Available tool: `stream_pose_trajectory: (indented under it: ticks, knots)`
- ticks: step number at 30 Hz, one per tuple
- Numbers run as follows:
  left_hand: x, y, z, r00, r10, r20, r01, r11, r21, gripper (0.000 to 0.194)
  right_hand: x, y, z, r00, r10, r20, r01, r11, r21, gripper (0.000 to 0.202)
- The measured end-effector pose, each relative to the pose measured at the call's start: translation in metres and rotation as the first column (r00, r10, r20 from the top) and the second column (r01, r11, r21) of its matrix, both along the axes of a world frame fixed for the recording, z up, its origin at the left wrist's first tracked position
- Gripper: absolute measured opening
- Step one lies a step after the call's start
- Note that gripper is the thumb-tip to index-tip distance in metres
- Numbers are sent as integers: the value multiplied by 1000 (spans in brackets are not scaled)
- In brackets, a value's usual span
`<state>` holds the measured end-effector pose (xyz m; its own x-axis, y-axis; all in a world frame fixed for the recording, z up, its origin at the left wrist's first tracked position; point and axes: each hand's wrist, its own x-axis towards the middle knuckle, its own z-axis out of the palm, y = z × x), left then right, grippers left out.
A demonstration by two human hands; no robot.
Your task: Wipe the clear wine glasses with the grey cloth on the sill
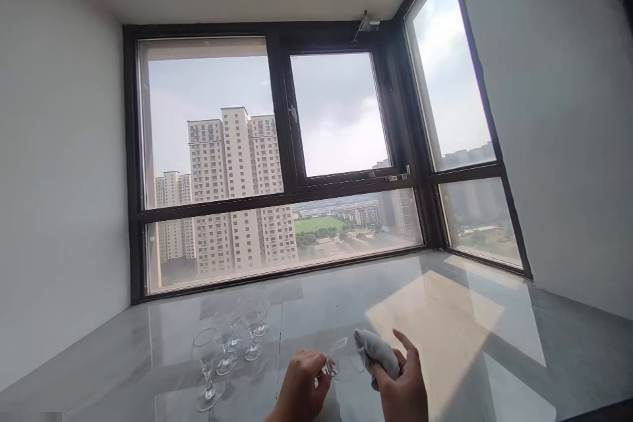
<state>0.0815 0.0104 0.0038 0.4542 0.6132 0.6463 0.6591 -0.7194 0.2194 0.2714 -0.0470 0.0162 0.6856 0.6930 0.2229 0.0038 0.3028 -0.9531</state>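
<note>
The left hand [304,384] is gripping a clear stemmed glass [331,366] above the window ledge [311,303] while the right hand [406,382] is clasping a gray cloth [380,351] close by — any contact calling for a light, steady hold — and more glasses [208,397] are standing leftward.

No text, label, brand, number or sign can be read anywhere in this view. The bottom left corner shows only a blurred patch, with no legible characters in it.
</note>
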Motion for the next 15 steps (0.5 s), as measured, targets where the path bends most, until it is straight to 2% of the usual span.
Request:
stream_pose_trajectory:
  ticks: [5,12,15]
  knots:
    - [-5,9,-4,993,55,107,-46,995,-89,20,-12,12,-9,996,85,-4,-84,995,51,65]
    - [-6,8,2,958,156,240,-97,966,-241,27,-23,5,2,991,134,4,-134,991,20,62]
    - [-6,12,2,953,181,241,-113,956,-270,29,-38,5,5,991,131,3,-131,989,65,60]
